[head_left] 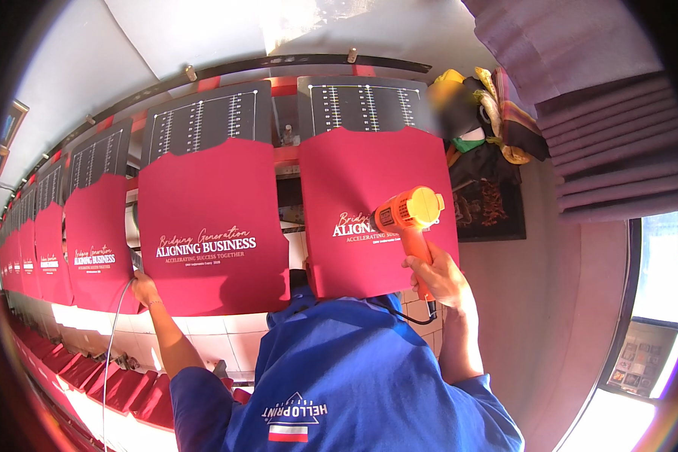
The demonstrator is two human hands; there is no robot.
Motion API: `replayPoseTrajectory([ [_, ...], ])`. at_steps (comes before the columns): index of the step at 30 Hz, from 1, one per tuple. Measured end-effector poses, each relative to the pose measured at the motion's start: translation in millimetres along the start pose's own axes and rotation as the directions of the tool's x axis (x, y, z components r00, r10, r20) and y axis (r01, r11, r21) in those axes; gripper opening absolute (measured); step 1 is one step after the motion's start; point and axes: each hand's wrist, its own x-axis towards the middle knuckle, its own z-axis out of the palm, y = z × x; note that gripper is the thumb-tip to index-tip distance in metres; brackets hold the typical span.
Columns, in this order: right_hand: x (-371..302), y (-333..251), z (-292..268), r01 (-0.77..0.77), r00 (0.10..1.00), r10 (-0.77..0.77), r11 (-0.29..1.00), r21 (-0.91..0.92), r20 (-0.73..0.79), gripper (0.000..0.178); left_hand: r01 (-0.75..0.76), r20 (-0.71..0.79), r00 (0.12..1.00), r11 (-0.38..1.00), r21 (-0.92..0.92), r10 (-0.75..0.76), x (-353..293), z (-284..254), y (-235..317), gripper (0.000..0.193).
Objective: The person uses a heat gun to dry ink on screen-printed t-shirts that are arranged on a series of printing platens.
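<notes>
My right hand (443,280) is closed round the handle of an orange heat gun (408,212). Its dark nozzle points left, over the white print on a red shirt panel (380,173) at the right. A black cord (422,322) runs from the base of the handle. Out to the left, my left hand (145,289) grips a thin grey cable (111,339) that hangs down out of view. That hand is between a second printed red panel (211,196) and a narrower-looking third one (98,233).
Each panel lies on a dark board (358,105) with white ruler marks. More boards with red panels recede leftward along a dark rail (264,65). Red cloth pieces (98,384) lie low at the left. Hanging cloths (497,113) and a purple curtain (618,143) are at the right.
</notes>
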Motion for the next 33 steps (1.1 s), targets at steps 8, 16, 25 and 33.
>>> replayPoseTrajectory([
  [8, -1, -17, 6, -0.043, 0.999, 0.043, 0.999, 0.006, 0.011, 0.025, -0.023, -0.054, 0.998, 1.0, -0.007, 0.023, -2, 0, -3, 0.066],
  [16, 4, -7, 6, 0.016, 0.999, -0.017, 1.0, 0.011, 0.033, 0.026, 0.048, -0.04, 0.998, 0.998, -0.029, -0.049, -38, -18, 30, 0.066],
  [25, 3, -6, 2, 0.031, 0.998, -0.031, 1.0, 0.002, 0.052, 0.027, 0.048, -0.115, 0.993, 0.991, 0.124, -0.034, -15, -2, 16, 0.06],
  [33, 10, -1, 7, 0.055, 0.997, -0.057, 0.998, 0.044, 0.059, 0.032, 0.332, -0.207, 0.93, 0.937, 0.11, -0.305, -1, 14, 25, 0.062],
])
